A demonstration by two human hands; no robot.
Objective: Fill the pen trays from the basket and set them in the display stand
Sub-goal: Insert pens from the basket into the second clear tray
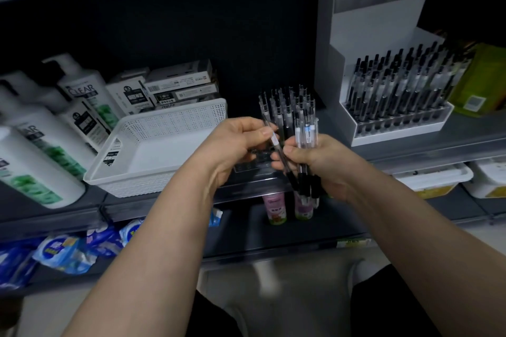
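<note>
A dark shop shelving unit fills the view, with a grey metal shelf at hand height. The left hand pinches one clear-barrelled pen with a black grip between thumb and fingers, and the pen slants down towards the right hand. The right hand is clenched round a bundle of matching clear pens, held upright with the black grips below the fist. Directly behind both grips, a transparent plastic pen tray sits on the shelf with a cluster of upright pens in it. A white perforated plastic basket stands just left of the left hand. Well to the right of the right hand, a white stepped display stand holds a tray full of pens. White shampoo bottles stand left of the basket.
</note>
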